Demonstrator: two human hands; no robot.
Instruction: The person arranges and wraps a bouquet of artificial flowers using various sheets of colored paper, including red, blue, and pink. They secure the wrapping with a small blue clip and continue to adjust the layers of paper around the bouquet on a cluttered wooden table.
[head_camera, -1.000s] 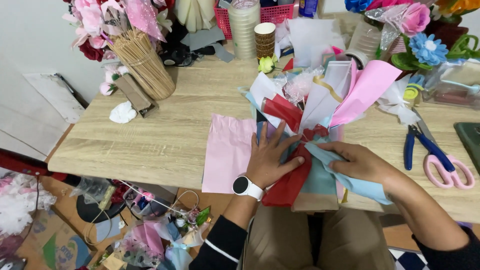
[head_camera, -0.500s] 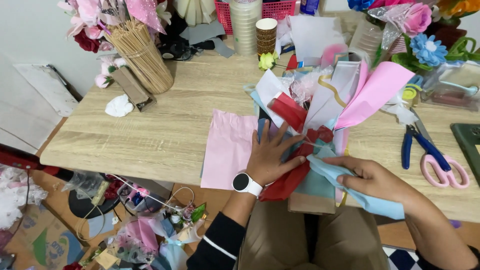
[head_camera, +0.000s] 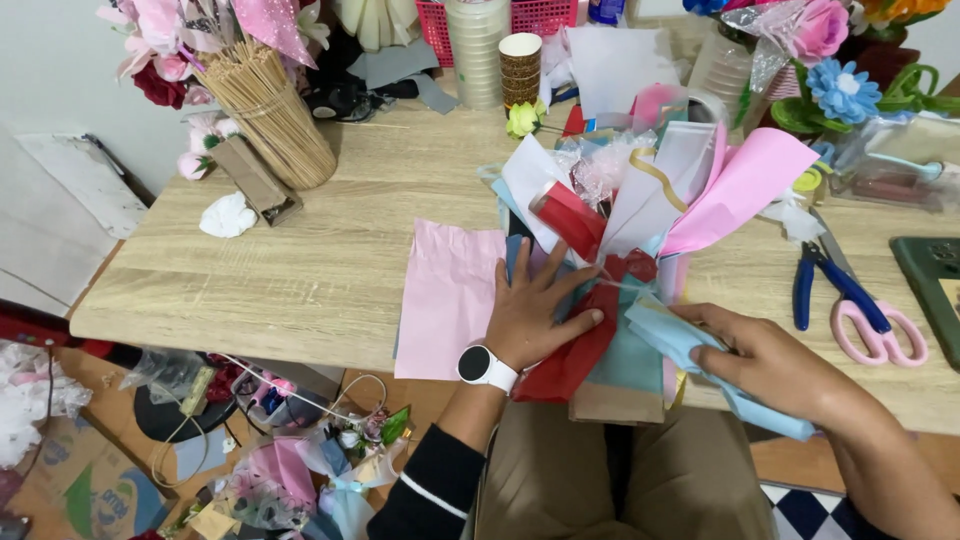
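The left hand (head_camera: 535, 315) lies flat with its fingers (head_camera: 570, 283) spread wide, pressing on the red paper (head_camera: 580, 345) at the base of a paper bouquet (head_camera: 640, 215) near the front edge of the table (head_camera: 330, 250). A white smartwatch (head_camera: 487, 367) sits on that wrist. The right hand (head_camera: 775, 365) has its fingers (head_camera: 705, 320) closed around a light blue paper strip (head_camera: 690, 350), which touches the bouquet's base and runs out past the table's front edge. The bouquet fans toward the back edge in pink, white, red and blue sheets. A flat pink sheet (head_camera: 450, 295) lies just left of it, under the left hand's side.

Toward the right edge lie blue-handled pliers (head_camera: 825, 285) and pink-handled scissors (head_camera: 875, 335), touching each other. A dark green mat (head_camera: 930, 285) sits at the right edge. Near the back left corner stands a bundle of wooden sticks (head_camera: 270, 115) with pink flowers (head_camera: 160, 40) beside it. Along the back edge stand a stack of paper cups (head_camera: 520, 65) and a red basket (head_camera: 545, 15). Artificial flowers (head_camera: 835, 60) crowd the back right corner.

The table is light wood grain. Below its front left corner, the floor (head_camera: 90, 450) holds scraps, wrapped flowers and cardboard.
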